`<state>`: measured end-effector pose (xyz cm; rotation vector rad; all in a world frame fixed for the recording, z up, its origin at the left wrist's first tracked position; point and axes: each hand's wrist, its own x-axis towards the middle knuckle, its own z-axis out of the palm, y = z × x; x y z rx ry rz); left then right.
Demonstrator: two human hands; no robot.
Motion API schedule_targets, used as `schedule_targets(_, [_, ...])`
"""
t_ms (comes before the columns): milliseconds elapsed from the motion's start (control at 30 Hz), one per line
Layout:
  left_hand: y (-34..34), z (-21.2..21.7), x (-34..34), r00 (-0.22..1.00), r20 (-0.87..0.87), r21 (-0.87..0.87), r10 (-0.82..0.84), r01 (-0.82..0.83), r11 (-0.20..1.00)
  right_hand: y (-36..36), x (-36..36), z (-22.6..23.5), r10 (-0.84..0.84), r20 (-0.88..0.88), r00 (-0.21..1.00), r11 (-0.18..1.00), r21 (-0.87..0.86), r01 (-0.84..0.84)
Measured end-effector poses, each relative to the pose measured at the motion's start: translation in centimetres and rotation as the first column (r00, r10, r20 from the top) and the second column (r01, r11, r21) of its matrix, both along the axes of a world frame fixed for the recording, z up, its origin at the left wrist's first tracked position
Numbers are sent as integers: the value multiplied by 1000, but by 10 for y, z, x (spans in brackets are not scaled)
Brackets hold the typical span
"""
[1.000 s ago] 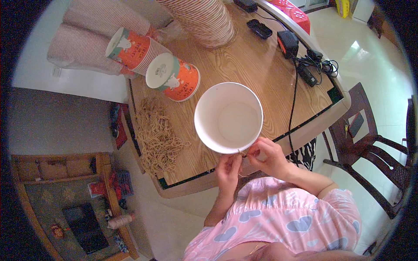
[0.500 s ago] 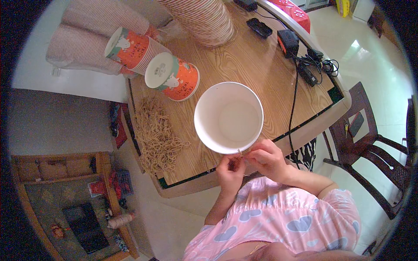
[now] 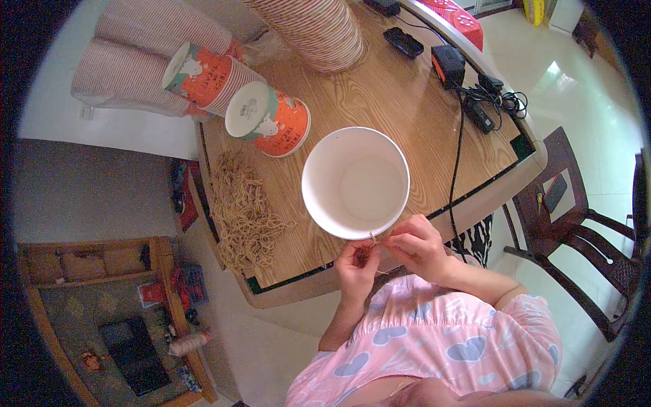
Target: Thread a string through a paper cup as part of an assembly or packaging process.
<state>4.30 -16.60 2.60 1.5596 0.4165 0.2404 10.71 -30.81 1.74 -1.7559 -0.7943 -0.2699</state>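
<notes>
A white paper bucket [image 3: 356,183] stands near the table's front edge, its open mouth toward me. At its near rim my left hand [image 3: 358,266] and my right hand [image 3: 417,247] meet, fingers pinched. Between them runs a short piece of tan string [image 3: 373,239], its end poking up by the rim. Both hands grip this string; the fingers hide most of it. To the left lies a loose heap of tan strings [image 3: 245,214]. Behind it, an orange and green printed bucket [image 3: 274,121] rests upside down.
Nested printed buckets [image 3: 210,80] lie at the back left beside bagged stacks [image 3: 129,78]. A tall stack of cups [image 3: 319,34] stands at the back. Black adapters and cables [image 3: 485,102] lie on the right, one cord hanging over the edge. A dark chair [image 3: 569,203] stands right of the table.
The bucket and both hands stay almost in place. The fingers have shifted only slightly around the string at the rim.
</notes>
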Motion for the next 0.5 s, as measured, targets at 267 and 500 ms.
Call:
schedule_targets(267, [-1,4,0,1000,-19,-20,-2,2,1000,0,0,1,8,9,1000,1000,-4,-8])
schedule_targets(500, [1,6,0,997,-78,-28,-3,1,1000,-1,1,-2,-16,66,998,999,-28,17])
